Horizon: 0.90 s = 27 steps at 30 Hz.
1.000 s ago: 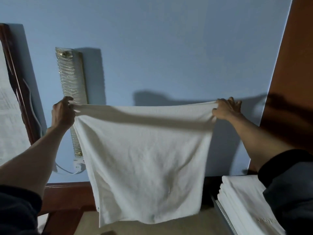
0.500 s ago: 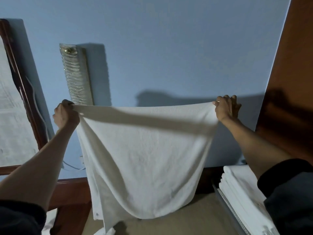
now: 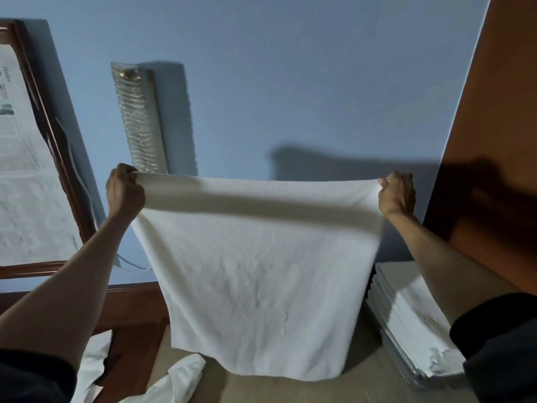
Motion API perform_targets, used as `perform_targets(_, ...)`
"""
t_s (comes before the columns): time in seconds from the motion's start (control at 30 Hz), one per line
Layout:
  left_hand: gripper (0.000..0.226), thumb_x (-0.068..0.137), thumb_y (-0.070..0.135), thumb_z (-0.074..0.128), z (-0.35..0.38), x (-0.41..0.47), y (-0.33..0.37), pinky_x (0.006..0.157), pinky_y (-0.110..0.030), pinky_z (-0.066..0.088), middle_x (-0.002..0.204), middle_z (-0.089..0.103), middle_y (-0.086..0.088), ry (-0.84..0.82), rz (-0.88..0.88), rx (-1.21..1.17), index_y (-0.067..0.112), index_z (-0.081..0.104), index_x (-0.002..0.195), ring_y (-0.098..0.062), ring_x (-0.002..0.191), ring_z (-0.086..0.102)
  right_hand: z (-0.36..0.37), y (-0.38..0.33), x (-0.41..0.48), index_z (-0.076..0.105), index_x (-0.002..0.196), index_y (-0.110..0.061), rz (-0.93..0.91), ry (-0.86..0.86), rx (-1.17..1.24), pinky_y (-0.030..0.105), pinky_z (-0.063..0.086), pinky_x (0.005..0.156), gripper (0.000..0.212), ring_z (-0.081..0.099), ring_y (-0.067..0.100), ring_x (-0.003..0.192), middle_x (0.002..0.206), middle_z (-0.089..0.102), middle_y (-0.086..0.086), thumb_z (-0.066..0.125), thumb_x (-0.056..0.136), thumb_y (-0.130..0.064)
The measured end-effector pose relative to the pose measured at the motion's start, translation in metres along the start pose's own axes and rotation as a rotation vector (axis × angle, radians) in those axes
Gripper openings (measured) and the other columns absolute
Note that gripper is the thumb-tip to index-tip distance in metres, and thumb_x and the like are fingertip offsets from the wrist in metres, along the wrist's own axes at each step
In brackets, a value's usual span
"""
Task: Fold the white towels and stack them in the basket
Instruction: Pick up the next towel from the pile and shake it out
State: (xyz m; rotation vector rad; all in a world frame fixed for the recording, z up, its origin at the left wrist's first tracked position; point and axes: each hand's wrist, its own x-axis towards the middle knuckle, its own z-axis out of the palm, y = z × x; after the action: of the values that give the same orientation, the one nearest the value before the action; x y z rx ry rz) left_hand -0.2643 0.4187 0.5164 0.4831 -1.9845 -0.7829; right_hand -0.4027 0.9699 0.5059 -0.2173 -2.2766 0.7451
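Note:
A white towel [image 3: 258, 271] hangs spread out in front of me, its top edge stretched level between my hands. My left hand [image 3: 123, 191] grips the top left corner. My right hand [image 3: 396, 193] pinches the top right corner. The towel's lower edge hangs just above the beige surface [image 3: 305, 391]. At the right, a stack of folded white towels [image 3: 406, 309] lies in a grey basket [image 3: 404, 370], partly hidden by my right arm. A crumpled white towel [image 3: 174, 382] lies at the lower left on the surface.
A blue wall is straight ahead, with a long glass wall lamp [image 3: 136, 120] on it. A wood-framed panel [image 3: 37, 158] is at the left and a brown wooden panel [image 3: 494, 141] at the right. A dark wooden headboard edge [image 3: 133, 301] runs below the wall.
The view has tilted down a little, showing more of the surface and the crumpled towel. The held towel hangs flatter and straighter, with my hands still at its top corners.

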Motion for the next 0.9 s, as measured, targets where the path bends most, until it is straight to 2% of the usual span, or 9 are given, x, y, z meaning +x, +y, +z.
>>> perform_targets(0.1,0.040,0.085,-0.006,0.034,-0.014,-0.023,0.016,0.097,-0.053,0.039,0.120,0.060,-0.023,0.050,0.001,0.036,0.004,0.059,0.114,-0.043,0.117,0.047,-0.015,0.017,-0.003,0.057,0.091,0.006,0.004,0.040,0.162,0.044,0.044,0.075,0.022,0.060,0.046,0.095,0.101,0.062,0.030,0.052,0.103,-0.012)
perform_targets(0.17,0.043,0.082,-0.007,0.035,-0.025,-0.042,0.028,0.103,-0.054,0.033,0.122,0.060,-0.019,0.121,-0.035,0.076,0.009,0.060,0.113,-0.041,0.121,0.044,-0.027,0.027,-0.007,0.050,0.082,0.006,-0.012,0.053,0.235,0.038,0.037,0.068,0.027,0.058,0.039,0.084,0.086,0.058,0.025,0.051,0.103,-0.011)
perform_targets(0.23,0.040,0.084,-0.005,0.035,-0.036,-0.062,0.039,0.100,-0.052,0.036,0.123,0.060,-0.016,0.182,-0.055,0.071,0.011,0.060,0.112,-0.040,0.120,0.046,-0.044,0.036,-0.013,0.044,0.078,0.001,-0.038,0.081,0.298,0.033,0.031,0.066,0.030,0.051,0.031,0.078,0.079,0.051,0.017,0.051,0.103,-0.013)
perform_targets(0.4,0.033,0.091,0.001,0.035,-0.063,-0.113,0.061,0.091,-0.043,0.043,0.121,0.061,-0.023,0.220,-0.135,-0.102,0.008,0.059,0.113,-0.041,0.113,0.055,-0.096,0.059,-0.029,0.052,0.082,-0.003,-0.121,0.126,0.378,0.031,0.027,0.068,0.026,0.046,0.024,0.078,0.083,0.053,0.013,0.051,0.104,-0.017)
perform_targets(0.5,0.031,0.097,0.008,0.035,-0.081,-0.139,0.074,0.092,-0.043,0.043,0.119,0.063,-0.027,0.249,-0.149,-0.159,0.006,0.060,0.115,-0.042,0.114,0.055,-0.121,0.073,-0.033,0.055,0.086,-0.010,-0.150,0.180,0.380,0.045,0.043,0.070,0.028,0.055,0.033,0.082,0.087,0.060,0.013,0.044,0.101,-0.031)
perform_targets(0.6,0.032,0.098,0.009,0.035,-0.097,-0.160,0.087,0.092,-0.045,0.042,0.119,0.062,-0.030,0.265,-0.123,-0.173,0.003,0.059,0.117,-0.043,0.115,0.055,-0.136,0.088,-0.031,0.047,0.081,-0.027,-0.134,0.202,0.336,0.052,0.048,0.078,0.017,0.058,0.037,0.087,0.090,0.065,0.012,0.043,0.096,-0.034)
perform_targets(0.67,0.033,0.097,0.007,0.035,-0.106,-0.173,0.092,0.094,-0.046,0.041,0.121,0.060,-0.031,0.268,-0.114,-0.158,0.001,0.059,0.119,-0.044,0.116,0.053,-0.155,0.091,-0.045,0.048,0.081,-0.027,-0.082,0.210,0.296,0.048,0.046,0.080,0.019,0.057,0.036,0.089,0.091,0.066,0.010,0.048,0.097,-0.035)
perform_targets(0.73,0.034,0.096,0.003,0.035,-0.110,-0.186,0.091,0.096,-0.045,0.039,0.124,0.059,-0.032,0.247,-0.119,-0.144,-0.002,0.058,0.120,-0.044,0.118,0.052,-0.166,0.098,-0.061,0.061,0.086,-0.020,-0.093,0.222,0.221,0.045,0.044,0.080,0.019,0.058,0.038,0.091,0.094,0.069,0.010,0.056,0.100,-0.031)
perform_targets(0.9,0.038,0.093,-0.001,0.035,-0.107,-0.232,0.078,0.099,-0.045,0.038,0.128,0.057,-0.032,0.205,-0.238,-0.114,-0.001,0.057,0.123,-0.044,0.122,0.051,-0.155,0.124,-0.098,0.068,0.102,-0.014,-0.042,0.134,0.138,0.034,0.034,0.070,0.021,0.063,0.038,0.097,0.108,0.071,0.013,0.055,0.102,-0.030)
